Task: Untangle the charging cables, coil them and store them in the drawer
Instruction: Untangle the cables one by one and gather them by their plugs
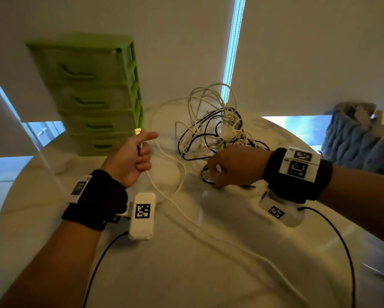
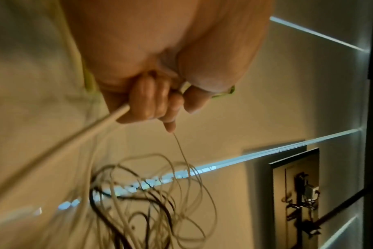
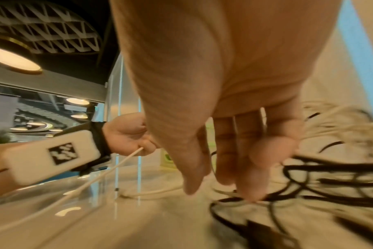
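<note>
While left hand point(image 1: 132, 156) fists white cable point(image 1: 164, 192) near USB plug point(image 1: 138, 131), right hand point(image 1: 233, 166) fingers straight, pressing tangle point(image 1: 215, 130) on bench point(image 1: 209, 252). Advice: pin black loops, draw white slowly, stop on snag. Drawers point(image 1: 91, 96) shut, behind.

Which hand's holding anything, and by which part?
Left hand grips the white cable just below its USB plug. Right hand holds nothing; its straight fingers reach down onto the black cable.
</note>
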